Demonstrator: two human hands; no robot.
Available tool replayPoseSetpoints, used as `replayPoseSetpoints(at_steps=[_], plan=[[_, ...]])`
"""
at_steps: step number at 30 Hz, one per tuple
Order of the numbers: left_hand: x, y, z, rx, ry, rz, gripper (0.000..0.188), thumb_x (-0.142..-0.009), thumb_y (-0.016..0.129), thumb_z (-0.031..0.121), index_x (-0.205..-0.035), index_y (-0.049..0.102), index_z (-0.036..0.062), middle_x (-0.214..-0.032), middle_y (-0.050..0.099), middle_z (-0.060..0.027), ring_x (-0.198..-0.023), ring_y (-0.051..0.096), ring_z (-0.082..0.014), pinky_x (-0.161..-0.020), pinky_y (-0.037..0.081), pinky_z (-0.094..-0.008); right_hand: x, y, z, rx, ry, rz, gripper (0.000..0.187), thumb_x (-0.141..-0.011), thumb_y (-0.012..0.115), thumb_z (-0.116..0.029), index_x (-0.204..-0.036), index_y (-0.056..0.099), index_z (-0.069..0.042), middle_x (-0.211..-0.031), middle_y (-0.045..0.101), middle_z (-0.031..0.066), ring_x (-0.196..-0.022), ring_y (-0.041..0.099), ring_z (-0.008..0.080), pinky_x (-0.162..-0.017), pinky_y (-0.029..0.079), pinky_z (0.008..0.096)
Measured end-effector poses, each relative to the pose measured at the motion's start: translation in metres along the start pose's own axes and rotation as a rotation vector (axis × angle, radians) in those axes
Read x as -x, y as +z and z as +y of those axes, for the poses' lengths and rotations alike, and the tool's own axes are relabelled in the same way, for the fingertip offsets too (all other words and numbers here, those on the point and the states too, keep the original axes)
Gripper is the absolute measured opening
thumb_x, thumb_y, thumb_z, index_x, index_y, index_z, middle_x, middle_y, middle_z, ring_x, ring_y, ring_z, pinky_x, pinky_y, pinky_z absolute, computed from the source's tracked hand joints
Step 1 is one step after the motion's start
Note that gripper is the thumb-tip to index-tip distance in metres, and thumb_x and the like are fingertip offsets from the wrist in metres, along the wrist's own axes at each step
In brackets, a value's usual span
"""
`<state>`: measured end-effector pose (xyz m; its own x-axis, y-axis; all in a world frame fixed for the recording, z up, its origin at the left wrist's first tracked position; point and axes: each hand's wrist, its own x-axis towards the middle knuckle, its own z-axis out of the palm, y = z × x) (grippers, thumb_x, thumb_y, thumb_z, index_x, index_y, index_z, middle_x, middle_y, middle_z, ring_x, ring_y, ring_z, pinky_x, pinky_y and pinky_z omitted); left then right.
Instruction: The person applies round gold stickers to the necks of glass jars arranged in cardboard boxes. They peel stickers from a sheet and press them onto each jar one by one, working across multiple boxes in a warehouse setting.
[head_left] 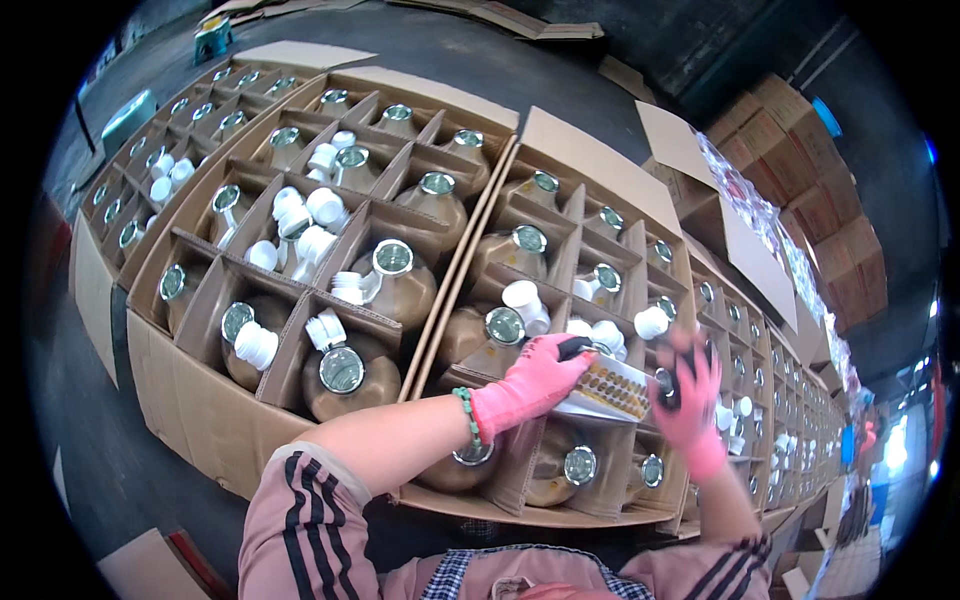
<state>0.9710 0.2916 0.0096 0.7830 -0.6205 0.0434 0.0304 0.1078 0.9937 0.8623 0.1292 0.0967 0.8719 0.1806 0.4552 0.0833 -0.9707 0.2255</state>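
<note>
My left hand, in a pink glove with dark fingertips, is closed on the left end of a white sheet bearing rows of small gold labels. At the sheet's right end is my right hand, gloved alike; motion smears its fingers, so their grip is unclear. Both hands hover over an open cardboard box divided into cells. Round glass bottles with uncapped necks stand in those cells. White plastic caps lie among the bottles, several close behind the sheet.
To the left stands another divided carton of glass bottles and loose white caps. More such boxes run off to the right. Stacked closed cartons rise at the far right. Flattened cardboard lies on the floor behind.
</note>
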Motion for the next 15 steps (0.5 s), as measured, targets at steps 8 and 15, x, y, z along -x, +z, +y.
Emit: replayPoseSetpoints(at_steps=[8,15], plan=[[-0.01,0.003,-0.01,-0.071,0.1,-0.013,0.018,-0.079,0.061,0.016,-0.086,0.06,-0.0007,-0.073,0.057,0.0018,-0.069,0.048,-0.0047,-0.062,0.041,-0.0207,0.193,-0.027,-0.034,-0.329,0.438,-0.348,0.052,-0.061,0.067,-0.024,-0.106,0.049,-0.004,-0.121,0.041,0.0161,-0.115,0.033,0.0371,-0.092,0.028,0.0473],[0.002,0.011,-0.01,0.203,-0.015,0.265,0.017,-0.077,0.062,0.013,-0.09,0.061,0.0022,-0.08,0.06,-0.0001,-0.071,0.054,-0.0067,-0.066,0.044,-0.0214,0.203,-0.016,-0.027,-0.328,0.274,-0.175,0.07,-0.058,0.064,-0.056,-0.105,0.05,-0.006,-0.12,0.043,0.0155,-0.113,0.036,0.0368,-0.089,0.029,0.048]])
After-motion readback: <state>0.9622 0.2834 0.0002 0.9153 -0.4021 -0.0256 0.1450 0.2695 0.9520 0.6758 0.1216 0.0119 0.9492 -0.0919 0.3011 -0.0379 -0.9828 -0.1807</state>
